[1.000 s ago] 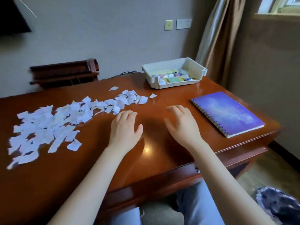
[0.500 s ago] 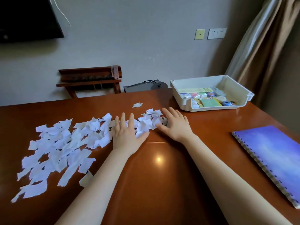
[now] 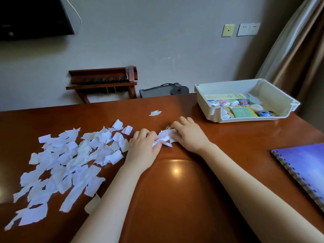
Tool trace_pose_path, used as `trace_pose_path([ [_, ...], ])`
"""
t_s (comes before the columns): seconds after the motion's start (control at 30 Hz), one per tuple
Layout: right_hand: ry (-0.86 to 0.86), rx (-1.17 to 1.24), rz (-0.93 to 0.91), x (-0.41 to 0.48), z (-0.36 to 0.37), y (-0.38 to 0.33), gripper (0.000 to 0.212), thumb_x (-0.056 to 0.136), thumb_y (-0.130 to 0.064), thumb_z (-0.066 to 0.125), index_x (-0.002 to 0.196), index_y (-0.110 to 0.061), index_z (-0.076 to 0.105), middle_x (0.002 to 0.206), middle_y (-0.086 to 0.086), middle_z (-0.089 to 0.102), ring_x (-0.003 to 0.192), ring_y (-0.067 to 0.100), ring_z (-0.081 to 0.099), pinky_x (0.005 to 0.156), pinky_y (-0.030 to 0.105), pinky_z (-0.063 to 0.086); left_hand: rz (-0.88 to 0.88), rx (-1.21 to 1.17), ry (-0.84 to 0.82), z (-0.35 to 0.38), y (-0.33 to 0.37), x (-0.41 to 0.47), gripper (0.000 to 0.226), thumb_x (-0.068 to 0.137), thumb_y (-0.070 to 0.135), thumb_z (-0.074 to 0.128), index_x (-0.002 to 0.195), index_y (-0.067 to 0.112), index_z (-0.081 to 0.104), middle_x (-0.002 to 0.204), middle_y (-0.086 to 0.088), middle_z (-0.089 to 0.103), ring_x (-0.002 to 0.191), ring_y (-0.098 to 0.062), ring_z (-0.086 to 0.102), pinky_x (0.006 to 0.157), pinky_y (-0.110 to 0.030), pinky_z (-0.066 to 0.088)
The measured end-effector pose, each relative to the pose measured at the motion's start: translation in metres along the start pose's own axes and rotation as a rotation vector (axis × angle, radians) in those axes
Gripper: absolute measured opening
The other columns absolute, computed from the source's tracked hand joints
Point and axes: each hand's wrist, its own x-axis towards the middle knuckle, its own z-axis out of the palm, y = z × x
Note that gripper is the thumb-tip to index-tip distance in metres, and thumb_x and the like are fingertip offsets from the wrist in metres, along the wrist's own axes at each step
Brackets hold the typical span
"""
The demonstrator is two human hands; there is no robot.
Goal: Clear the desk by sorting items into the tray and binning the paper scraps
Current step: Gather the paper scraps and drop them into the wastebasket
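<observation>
Torn white paper scraps [image 3: 70, 160] lie spread over the left half of the brown desk [image 3: 175, 199]. At the right end of the spread, my left hand [image 3: 142, 146] and my right hand [image 3: 188, 134] curl their fingers around a small bunch of scraps [image 3: 164, 137] gathered between them. One stray scrap [image 3: 155, 113] lies alone farther back. A white tray [image 3: 273, 95] at the back right holds several small colourful items.
A purple spiral notebook [image 3: 305, 169] lies at the desk's right edge. Behind the desk stand a wooden rack [image 3: 103, 81] and a black device [image 3: 164, 89] against the wall. A curtain [image 3: 298, 41] hangs at the right.
Both hands moved forward onto the right end of the scrap spread, then curled their flat fingers and drew scraps together into a bunch between them. The camera swung left and closer.
</observation>
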Motion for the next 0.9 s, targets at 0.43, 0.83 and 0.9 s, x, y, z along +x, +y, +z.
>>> trace_pose_path([
  [0.43,0.286,0.414,0.254,-0.018,-0.017,-0.006,0.022,0.092,-0.021,0.054,0.077,-0.006,0.053,0.055,-0.002,0.048,0.048,0.013,0.046,0.050,0.027,0.031,-0.161,-0.338,0.157,-0.021,0.005,-0.006,0.029,0.098,0.024,0.040,0.090,0.001,0.056,0.070,-0.007,0.052,0.068,-0.022,0.054,0.054,-0.026,0.042],
  [0.83,0.541,0.651,0.300,-0.077,-0.077,-0.038,0.034,0.090,-0.013,0.059,0.062,-0.025,0.044,0.051,-0.010,0.039,0.048,0.002,0.039,0.048,0.011,0.029,-0.208,-0.839,0.240,-0.075,0.053,-0.032,0.028,0.099,0.022,0.039,0.112,0.008,0.059,0.096,0.000,0.056,0.077,-0.001,0.052,0.055,0.002,0.041],
  [0.9,0.564,0.659,0.313,-0.093,-0.088,-0.043,0.037,0.090,-0.012,0.060,0.060,-0.027,0.042,0.049,-0.011,0.037,0.046,0.001,0.038,0.047,0.011,0.029,-0.204,-0.860,0.249,-0.082,0.064,-0.045,0.028,0.098,0.024,0.040,0.115,0.010,0.059,0.100,0.003,0.054,0.080,0.000,0.052,0.056,0.004,0.040],
])
